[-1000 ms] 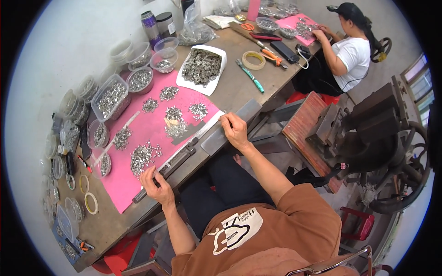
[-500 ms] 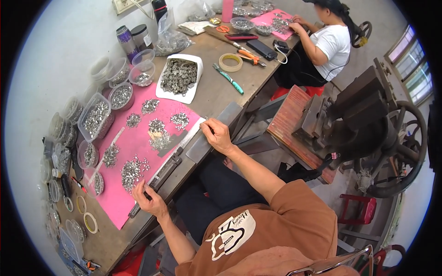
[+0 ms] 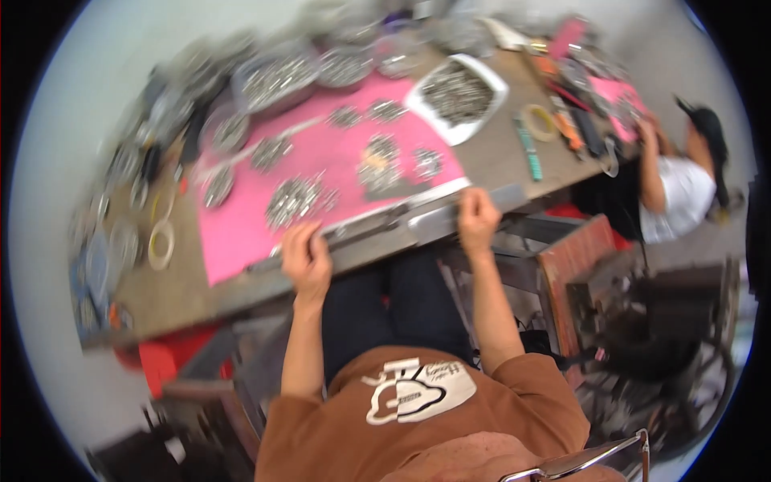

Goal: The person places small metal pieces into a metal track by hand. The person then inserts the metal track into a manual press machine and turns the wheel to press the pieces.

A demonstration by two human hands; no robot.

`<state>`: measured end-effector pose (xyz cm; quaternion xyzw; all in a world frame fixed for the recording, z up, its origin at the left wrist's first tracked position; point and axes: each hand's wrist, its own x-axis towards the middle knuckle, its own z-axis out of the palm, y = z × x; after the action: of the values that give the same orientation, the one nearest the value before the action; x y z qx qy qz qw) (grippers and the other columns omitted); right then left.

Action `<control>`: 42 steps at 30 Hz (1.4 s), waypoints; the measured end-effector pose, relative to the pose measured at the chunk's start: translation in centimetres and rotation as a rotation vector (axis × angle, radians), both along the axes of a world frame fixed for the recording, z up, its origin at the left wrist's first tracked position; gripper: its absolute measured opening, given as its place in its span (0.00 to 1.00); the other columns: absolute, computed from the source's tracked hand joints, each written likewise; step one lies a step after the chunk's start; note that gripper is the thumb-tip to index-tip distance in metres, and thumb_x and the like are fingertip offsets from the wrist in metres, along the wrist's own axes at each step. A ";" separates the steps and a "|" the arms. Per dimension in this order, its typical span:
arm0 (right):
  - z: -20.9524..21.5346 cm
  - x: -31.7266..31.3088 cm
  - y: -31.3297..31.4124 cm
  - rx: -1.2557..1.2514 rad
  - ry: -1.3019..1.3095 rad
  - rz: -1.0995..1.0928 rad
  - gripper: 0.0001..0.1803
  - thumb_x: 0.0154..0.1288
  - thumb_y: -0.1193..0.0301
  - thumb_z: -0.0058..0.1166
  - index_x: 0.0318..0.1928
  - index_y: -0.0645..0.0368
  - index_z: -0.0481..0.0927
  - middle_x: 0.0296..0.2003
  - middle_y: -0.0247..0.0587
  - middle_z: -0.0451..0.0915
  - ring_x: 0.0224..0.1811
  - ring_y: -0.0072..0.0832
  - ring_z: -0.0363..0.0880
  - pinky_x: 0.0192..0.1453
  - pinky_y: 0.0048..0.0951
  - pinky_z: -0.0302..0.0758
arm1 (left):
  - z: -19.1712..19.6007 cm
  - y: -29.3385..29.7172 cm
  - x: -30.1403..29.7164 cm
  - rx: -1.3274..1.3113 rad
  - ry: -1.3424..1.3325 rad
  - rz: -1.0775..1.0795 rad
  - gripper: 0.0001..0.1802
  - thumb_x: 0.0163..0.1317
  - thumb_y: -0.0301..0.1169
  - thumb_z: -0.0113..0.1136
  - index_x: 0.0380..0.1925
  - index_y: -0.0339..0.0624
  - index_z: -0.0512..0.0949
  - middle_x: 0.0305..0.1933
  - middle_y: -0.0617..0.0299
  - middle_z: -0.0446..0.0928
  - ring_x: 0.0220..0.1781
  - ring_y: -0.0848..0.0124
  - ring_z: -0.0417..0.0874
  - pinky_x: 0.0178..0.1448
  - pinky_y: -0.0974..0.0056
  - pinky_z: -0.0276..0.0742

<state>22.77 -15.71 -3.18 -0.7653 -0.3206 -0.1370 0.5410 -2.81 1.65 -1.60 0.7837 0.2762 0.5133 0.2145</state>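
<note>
Piles point(image 3: 295, 202) of metal bits: six on the near pink sheet point(image 3: 233, 241), the largest nearest the left hand point(image 3: 307, 257). White tray point(image 3: 496, 95): one, heaped with more bits, at the sheet's far right corner. Tape roll point(image 3: 540, 124): one, beside one green pen point(image 3: 530, 149). Bar point(image 3: 377, 222): one, dark, along the sheet's front edge, between the hands; one plate point(image 3: 438, 227) at its right. Left hand: palm down, fingers bent, over the bar's left end. Right hand point(image 3: 479, 215): knuckles up, fingers curled in, at the plate. Blurred; cannot tell whether either pinches anything. Both forearms reach up from the lower edge, well apart. Co-worker point(image 3: 675, 193): one, at far right.
</note>
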 end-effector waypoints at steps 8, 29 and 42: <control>6.3 -1.6 5.0 -0.011 0.013 0.390 0.05 0.71 0.74 0.60 0.40 0.65 0.83 0.34 0.39 0.83 0.36 0.24 0.81 0.41 0.27 0.75 | 0.8 0.0 -0.4 0.003 -0.062 0.009 0.11 0.59 0.16 0.63 0.42 0.38 0.83 0.41 0.55 0.81 0.44 0.56 0.81 0.50 0.56 0.77; 7.3 -4.8 11.9 -0.389 -0.124 0.836 0.04 0.65 0.76 0.59 0.38 0.64 0.81 0.35 0.47 0.82 0.40 0.45 0.81 0.44 0.40 0.74 | -0.1 0.5 -0.7 -0.032 -0.129 0.035 0.10 0.60 0.18 0.63 0.42 0.39 0.83 0.39 0.56 0.81 0.43 0.56 0.80 0.51 0.55 0.75; 5.4 -5.0 7.1 -0.317 -0.145 0.780 0.05 0.64 0.80 0.61 0.39 0.66 0.80 0.35 0.44 0.79 0.40 0.38 0.80 0.45 0.33 0.74 | 0.1 0.6 -0.2 0.002 -0.090 0.041 0.11 0.60 0.19 0.63 0.43 0.40 0.83 0.39 0.57 0.81 0.43 0.57 0.80 0.52 0.56 0.74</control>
<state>17.78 -8.64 2.21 -0.6487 -0.6404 0.0754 0.4042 -3.02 2.23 -1.54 0.7542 0.2819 0.5524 0.2155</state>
